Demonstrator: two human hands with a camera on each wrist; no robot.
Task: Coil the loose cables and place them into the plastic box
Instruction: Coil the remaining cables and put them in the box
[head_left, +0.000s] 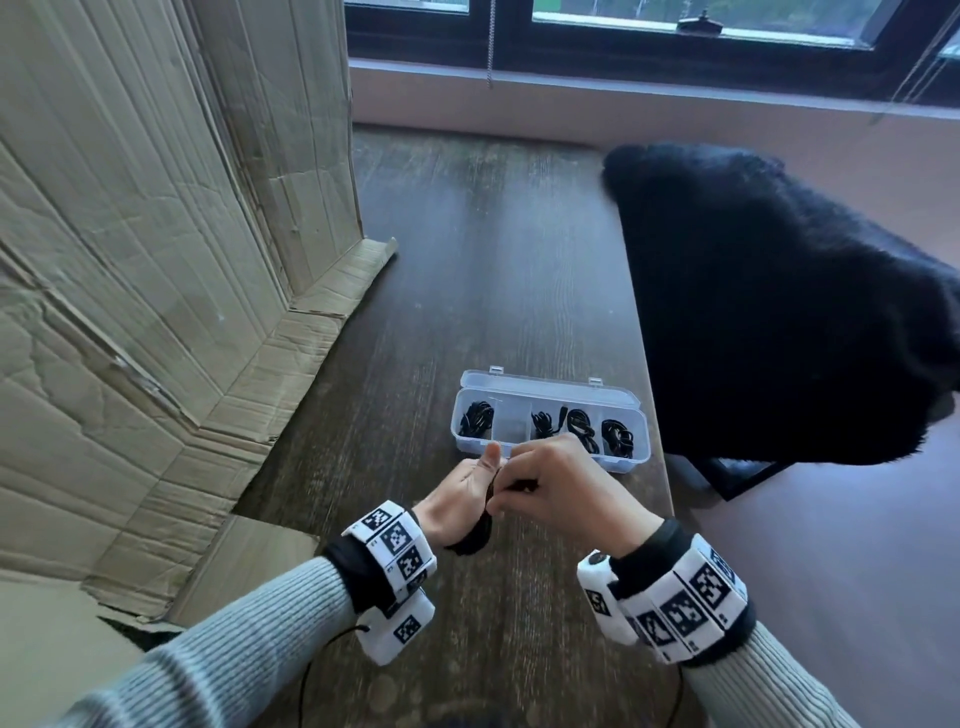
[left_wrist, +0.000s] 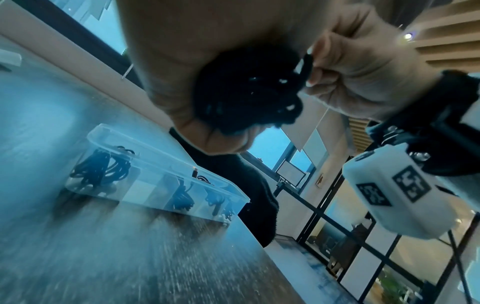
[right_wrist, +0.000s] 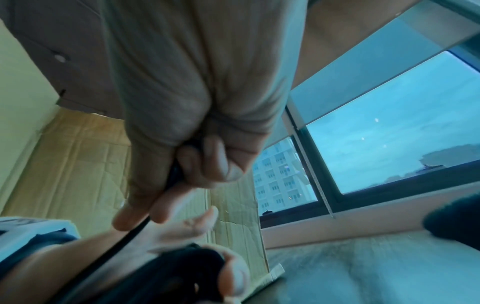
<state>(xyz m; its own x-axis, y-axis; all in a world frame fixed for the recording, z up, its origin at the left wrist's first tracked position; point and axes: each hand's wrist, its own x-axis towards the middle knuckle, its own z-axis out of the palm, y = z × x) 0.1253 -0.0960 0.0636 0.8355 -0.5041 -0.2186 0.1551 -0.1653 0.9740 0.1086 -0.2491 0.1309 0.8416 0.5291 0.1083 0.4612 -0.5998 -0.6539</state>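
A black cable coil sits bunched in my left hand, whose fingers curl round it. My right hand pinches the cable's loose end just right of the bundle. Both hands hover above the table in front of the clear plastic box. The box lies open, with coiled black cables in all but one of its compartments; the second from the left holds nothing.
A dark wooden table carries the box. Creased cardboard leans along the left side. A black fuzzy cloth hangs over something at the table's right edge. A window and sill lie beyond.
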